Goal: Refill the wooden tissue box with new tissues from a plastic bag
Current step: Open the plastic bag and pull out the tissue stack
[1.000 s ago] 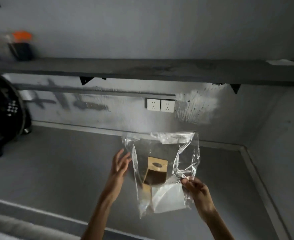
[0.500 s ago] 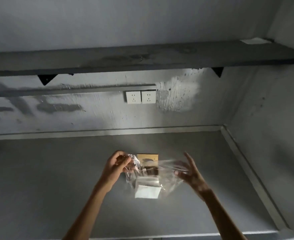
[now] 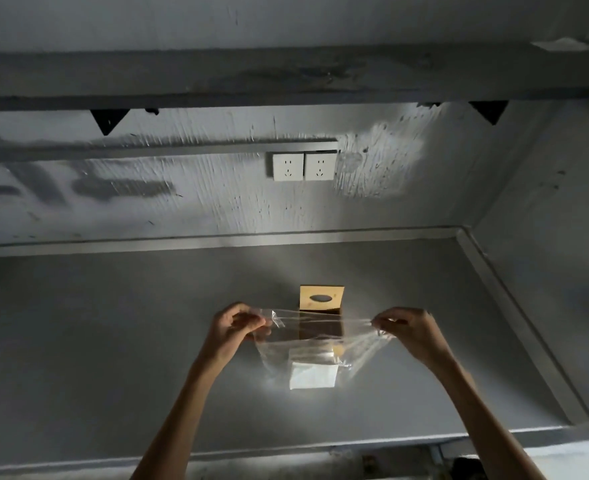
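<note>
A clear plastic bag [image 3: 362,348] hangs stretched between both hands above the grey counter. My left hand [image 3: 234,329] pinches its top left corner. My right hand [image 3: 409,332] pinches the top right corner. Inside the bag, low down, lies a white stack of tissues [image 3: 313,374]. Just behind the bag stands the wooden tissue box [image 3: 321,298], its lid with the oval slot tilted up toward me and its dark inside partly seen through the plastic.
The grey counter [image 3: 113,341] ends at a wall with two white sockets [image 3: 303,166]. A dark shelf [image 3: 286,76] runs overhead. A side wall [image 3: 556,271] closes off the right. The counter's front edge [image 3: 286,448] lies below my forearms.
The bag has come down from upright to low over the counter. Both hands now pinch its top corners and have pulled it wide. The view has swung right, dropping the black object at left.
</note>
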`<state>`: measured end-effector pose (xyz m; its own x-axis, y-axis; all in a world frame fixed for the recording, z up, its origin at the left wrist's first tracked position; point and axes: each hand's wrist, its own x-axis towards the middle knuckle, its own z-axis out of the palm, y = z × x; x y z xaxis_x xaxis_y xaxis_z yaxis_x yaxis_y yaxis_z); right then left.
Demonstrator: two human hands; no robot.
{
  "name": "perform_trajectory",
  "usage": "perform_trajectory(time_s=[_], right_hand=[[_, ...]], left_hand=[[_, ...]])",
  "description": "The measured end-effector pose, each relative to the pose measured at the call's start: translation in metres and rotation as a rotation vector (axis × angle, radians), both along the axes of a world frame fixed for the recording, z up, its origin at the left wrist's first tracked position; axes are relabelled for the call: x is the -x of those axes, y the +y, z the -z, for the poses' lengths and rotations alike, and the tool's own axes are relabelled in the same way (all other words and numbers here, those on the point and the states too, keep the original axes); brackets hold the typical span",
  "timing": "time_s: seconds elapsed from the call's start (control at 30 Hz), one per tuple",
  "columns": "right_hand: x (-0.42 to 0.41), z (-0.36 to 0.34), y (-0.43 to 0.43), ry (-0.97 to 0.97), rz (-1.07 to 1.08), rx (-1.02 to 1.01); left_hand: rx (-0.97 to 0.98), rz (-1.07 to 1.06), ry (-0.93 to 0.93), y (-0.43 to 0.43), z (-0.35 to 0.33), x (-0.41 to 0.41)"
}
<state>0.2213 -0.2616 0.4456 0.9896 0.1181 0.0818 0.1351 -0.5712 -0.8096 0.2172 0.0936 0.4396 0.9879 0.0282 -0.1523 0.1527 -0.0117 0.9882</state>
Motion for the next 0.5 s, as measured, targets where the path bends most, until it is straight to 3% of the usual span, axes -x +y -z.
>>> perform_trajectory(time_s=[0.13,0.23,0.4,0.5], right_hand=[[0.002,0.015,0.007,-0.029,0.084,0.016],[-0.004,0.016,0.007,0.091,0.085,0.184],[-0.025,-0.021,0.067,0.092,-0.243,0.503],[-0.042,-0.028,0.132,0.27,-0.462,0.58]], left_hand=[[-0.022,-0.017,0.009,-0.003,0.015,0.002],[-0.043,0.001,-0.039,-0.013,0.022,0.002],[-0.073,0.015,-0.126,-0.01,0.023,-0.001],[-0.022,-0.009,-0.13,-0.006,0.027,0.0]])
